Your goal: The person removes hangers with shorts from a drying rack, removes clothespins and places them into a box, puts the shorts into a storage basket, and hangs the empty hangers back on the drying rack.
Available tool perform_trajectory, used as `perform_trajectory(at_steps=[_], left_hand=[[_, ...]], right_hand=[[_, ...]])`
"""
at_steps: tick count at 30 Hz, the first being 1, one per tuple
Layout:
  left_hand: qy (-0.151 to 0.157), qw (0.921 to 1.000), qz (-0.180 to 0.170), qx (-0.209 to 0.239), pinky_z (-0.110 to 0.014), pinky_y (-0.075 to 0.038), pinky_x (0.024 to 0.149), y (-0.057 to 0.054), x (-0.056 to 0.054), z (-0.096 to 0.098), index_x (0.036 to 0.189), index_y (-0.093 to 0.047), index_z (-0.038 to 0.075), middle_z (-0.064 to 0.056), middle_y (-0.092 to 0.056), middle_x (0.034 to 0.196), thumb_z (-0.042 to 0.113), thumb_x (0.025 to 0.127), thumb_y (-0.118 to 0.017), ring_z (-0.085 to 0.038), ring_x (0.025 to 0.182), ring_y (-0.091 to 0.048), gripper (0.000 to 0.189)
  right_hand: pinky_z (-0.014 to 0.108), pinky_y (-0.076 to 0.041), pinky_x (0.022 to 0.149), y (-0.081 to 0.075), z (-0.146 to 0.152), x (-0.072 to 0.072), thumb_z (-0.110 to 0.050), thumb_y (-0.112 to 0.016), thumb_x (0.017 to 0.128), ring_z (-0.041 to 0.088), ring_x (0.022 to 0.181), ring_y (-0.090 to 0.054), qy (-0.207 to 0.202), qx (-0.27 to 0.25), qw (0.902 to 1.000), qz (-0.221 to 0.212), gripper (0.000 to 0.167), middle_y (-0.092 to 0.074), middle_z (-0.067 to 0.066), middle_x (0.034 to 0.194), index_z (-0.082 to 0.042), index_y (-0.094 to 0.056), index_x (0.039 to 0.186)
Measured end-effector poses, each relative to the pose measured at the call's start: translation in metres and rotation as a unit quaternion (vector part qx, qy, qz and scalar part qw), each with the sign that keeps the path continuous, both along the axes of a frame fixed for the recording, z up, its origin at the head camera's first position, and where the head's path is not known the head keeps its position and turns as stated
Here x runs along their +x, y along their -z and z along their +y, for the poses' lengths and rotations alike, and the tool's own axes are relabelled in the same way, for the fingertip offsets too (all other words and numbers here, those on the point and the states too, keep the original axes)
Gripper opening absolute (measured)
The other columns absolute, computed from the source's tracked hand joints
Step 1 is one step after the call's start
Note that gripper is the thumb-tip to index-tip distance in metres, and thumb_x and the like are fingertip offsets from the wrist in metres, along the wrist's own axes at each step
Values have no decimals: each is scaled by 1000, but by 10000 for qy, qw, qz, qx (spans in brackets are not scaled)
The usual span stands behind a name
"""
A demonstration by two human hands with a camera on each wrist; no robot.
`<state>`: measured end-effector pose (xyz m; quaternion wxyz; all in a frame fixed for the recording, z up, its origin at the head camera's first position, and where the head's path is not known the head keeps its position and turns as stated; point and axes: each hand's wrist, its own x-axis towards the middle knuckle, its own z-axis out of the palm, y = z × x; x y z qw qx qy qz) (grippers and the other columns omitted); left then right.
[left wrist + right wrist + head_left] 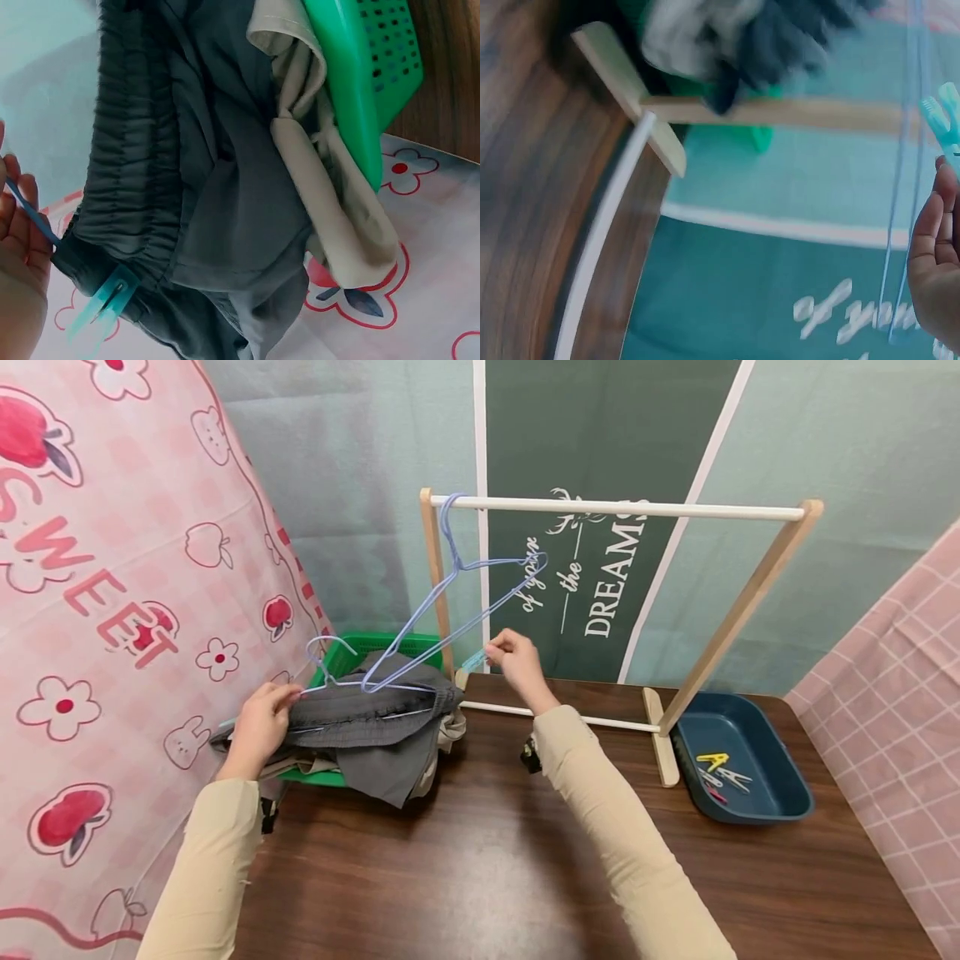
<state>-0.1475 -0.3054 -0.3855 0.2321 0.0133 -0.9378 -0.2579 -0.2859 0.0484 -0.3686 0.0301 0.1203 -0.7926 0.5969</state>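
In the head view, my left hand pinches the end of a blue clothes hanger by the waistband of dark grey elastic-waist pants. The hanger runs along the waistband. A teal clothespin clips the waistband near that hand in the left wrist view. The pants lie over a green basket of clothes. My right hand pinches another teal clothespin, held in the air right of the pants. How far its jaws stand apart cannot be told.
A wooden rack with a white top bar stands behind. Blue hangers hang from its left end, over the pants. At the right, a dark blue tub holds several clothespins. Beige cloth hangs over the basket's edge.
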Motion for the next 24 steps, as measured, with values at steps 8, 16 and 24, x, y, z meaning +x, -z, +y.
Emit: perform_trajectory(at_steps=[8,16,24], left_hand=[[-157,9991,393,4,-53,-41,75,4,-1,1,103,-67,-1,-21,-61,93,0,94,-52,-42,91,-57,17],[-361,9985,411,-18,-53,-40,74,4,-6,5,104,-67,0,-22,-60,91,7,96,-53,-42,87,-57,17],[-364,9988,322,43,-53,-40,76,5,-8,7,106,-66,0,-24,-60,95,8,97,-52,-43,89,-56,19]], right_hand=[[19,-48,70,-10,50,-12,-8,-58,94,-4,61,-60,522,-1246,9900,-411,14,-59,-20,63,5,-58,97],[18,-51,72,-4,100,-15,-11,-59,94,-1,66,-63,1280,-2435,9610,-297,6,-63,-16,68,-12,-55,90],[14,-49,63,17,161,-13,-13,-62,91,2,59,-62,2818,-3338,8988,357,9,-64,-9,66,-13,-54,87]])
